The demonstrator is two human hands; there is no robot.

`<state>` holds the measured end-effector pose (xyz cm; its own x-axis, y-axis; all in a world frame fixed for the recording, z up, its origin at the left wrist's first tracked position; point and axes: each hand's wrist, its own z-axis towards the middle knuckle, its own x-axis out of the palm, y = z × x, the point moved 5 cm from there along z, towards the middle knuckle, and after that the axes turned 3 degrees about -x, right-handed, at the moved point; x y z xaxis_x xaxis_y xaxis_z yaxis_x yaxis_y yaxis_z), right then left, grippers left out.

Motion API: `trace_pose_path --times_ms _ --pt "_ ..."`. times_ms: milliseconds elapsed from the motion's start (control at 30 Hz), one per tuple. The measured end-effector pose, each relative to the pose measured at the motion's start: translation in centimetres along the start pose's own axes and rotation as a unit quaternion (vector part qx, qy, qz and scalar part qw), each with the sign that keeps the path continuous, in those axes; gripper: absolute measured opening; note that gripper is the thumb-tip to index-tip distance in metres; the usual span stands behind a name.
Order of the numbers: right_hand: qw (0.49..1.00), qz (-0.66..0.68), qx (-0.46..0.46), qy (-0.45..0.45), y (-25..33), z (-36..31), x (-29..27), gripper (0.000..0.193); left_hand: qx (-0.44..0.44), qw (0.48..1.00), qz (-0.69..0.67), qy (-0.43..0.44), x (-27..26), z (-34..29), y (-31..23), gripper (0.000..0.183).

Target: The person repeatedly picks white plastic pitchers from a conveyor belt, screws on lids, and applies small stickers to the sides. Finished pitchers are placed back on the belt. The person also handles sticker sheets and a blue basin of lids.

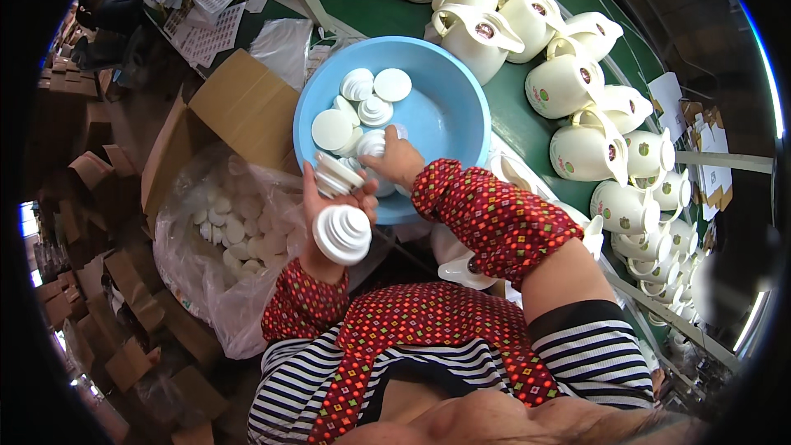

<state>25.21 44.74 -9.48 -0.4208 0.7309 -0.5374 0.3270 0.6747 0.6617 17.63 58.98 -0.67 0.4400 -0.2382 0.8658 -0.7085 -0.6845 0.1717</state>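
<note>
My left hand (312, 204) is curled around white stepped plastic lids. One lid (336, 175) is tilted between its fingers, and another lid (342, 235) rests over the palm and wrist. Over the near left part of a light blue basin (449, 66), my right hand (400, 163) reaches in with its fingertips closed on a white stepped lid (372, 143). Several more lids lie in the basin beside it, among them a flat-side-up one (332, 129) and a stepped one (375, 110). My right fingers partly cover the lids under them.
At my left, an open cardboard box (245, 111) has a clear plastic bag (194, 280) full of white lids. Many cream-coloured jugs (568, 82) with handles crowd the green table (531, 128) right of and behind the basin. Printed sheets (202, 33) lie at the far left.
</note>
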Motion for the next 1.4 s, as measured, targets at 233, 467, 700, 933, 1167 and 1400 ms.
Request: trace_pose_path --times_ms 233,467,700,933,1167,1400 --pt "0.998 0.018 0.029 -0.052 0.4 -1.8 -0.2 0.088 -0.061 0.997 0.046 -0.016 -3.3 -3.6 4.8 0.095" --pt "0.997 0.04 0.005 -0.069 -0.1 -1.4 -0.4 0.091 -0.122 0.988 0.099 0.003 -2.3 -5.0 7.1 0.088" --pt "0.976 0.023 -0.091 -0.196 5.0 -8.9 -21.3 0.082 -0.073 0.973 0.22 -0.001 1.5 -1.4 6.7 0.081" --pt "0.843 0.02 0.046 -0.536 -16.8 -22.3 -40.2 0.083 0.02 0.87 0.482 0.102 10.2 10.6 8.7 0.061" --pt "0.805 -0.061 0.049 -0.588 -25.4 -20.4 -39.6 0.081 0.259 0.7 0.651 0.135 20.5 30.0 16.8 0.069" --pt "0.781 0.144 0.004 -0.608 -28.7 -20.0 -44.5 0.079 0.34 0.337 0.878 -0.004 26.5 42.5 21.1 0.099"
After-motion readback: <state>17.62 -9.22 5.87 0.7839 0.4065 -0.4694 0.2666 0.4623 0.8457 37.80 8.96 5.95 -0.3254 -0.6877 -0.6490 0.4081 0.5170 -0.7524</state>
